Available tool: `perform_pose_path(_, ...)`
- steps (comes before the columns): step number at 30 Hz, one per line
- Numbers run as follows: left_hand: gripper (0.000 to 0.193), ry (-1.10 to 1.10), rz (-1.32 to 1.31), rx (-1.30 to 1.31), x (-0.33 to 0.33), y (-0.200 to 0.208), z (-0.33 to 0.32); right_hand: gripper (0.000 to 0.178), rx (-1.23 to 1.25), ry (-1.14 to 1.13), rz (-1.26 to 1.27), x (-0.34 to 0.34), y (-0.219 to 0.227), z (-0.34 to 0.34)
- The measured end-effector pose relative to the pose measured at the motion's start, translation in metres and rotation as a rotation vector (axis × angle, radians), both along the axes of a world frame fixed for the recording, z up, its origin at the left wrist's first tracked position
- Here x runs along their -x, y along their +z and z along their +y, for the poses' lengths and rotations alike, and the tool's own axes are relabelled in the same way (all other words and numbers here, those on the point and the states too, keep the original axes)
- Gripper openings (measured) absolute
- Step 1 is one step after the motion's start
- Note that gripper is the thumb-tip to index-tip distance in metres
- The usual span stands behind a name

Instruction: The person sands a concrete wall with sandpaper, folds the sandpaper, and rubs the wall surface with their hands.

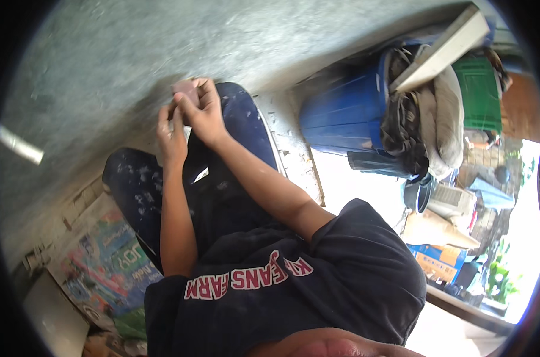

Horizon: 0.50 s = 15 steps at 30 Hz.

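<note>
In front of the grey wall, above my knees, my two hands meet around a small flat reddish-brown piece (pixel 185 90) that looks like folded sandpaper. My right hand (pixel 206 116) pinches it between the thumb and the bent fingers. Just below and to the left, my left hand (pixel 172 134) has its thumb and fingertips closed at the piece's lower edge. Part of the piece is covered by my fingers. Both of my knees, in dark trousers with pale smears (pixel 140 184), are bent close to the wall.
A grey plastered wall (pixel 121 53) rises right ahead. To the right stands a blue barrel (pixel 341 107) with cloths and sacks on it and a pale board (pixel 445 50) sticking out. A green container (pixel 479 92) is behind. A colourful printed sheet (pixel 106 268) lies at lower left.
</note>
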<state>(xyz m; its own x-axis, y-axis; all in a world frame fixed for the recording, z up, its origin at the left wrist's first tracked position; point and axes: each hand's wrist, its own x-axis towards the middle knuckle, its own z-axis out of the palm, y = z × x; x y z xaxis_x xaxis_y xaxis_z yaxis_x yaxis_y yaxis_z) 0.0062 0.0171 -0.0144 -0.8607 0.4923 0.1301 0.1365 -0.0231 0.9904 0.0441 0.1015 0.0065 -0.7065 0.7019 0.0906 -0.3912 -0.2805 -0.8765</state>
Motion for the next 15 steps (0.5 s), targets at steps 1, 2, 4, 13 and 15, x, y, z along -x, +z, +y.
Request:
perform_pose_path(1, 0.023, 0.027, 0.007, 0.035, 0.005, -0.003, -0.002, 0.034, -0.002, -0.034, 0.051, 0.003, 0.003, -0.005)
perform_pose_path(2, 0.023, 0.047, -0.017, 0.06, 0.005, -0.006, -0.003, 0.039, 0.032, -0.024, 0.078, 0.002, 0.005, -0.008)
perform_pose_path(4, 0.023, 0.068, -0.04, 0.093, 0.005, 0.0, -0.003, 0.033, 0.0, -0.094, 0.034, -0.001, 0.01, -0.007)
perform_pose_path(13, 0.083, 0.341, 0.245, 0.275, 0.02, 0.023, -0.012, 0.02, -0.62, -0.596, -0.244, -0.007, 0.019, 0.07)
perform_pose_path(15, 0.091, 0.315, 0.241, 0.265, 0.022, 0.018, -0.014, 0.021, -0.631, -0.563, -0.251, -0.004, 0.007, 0.065)
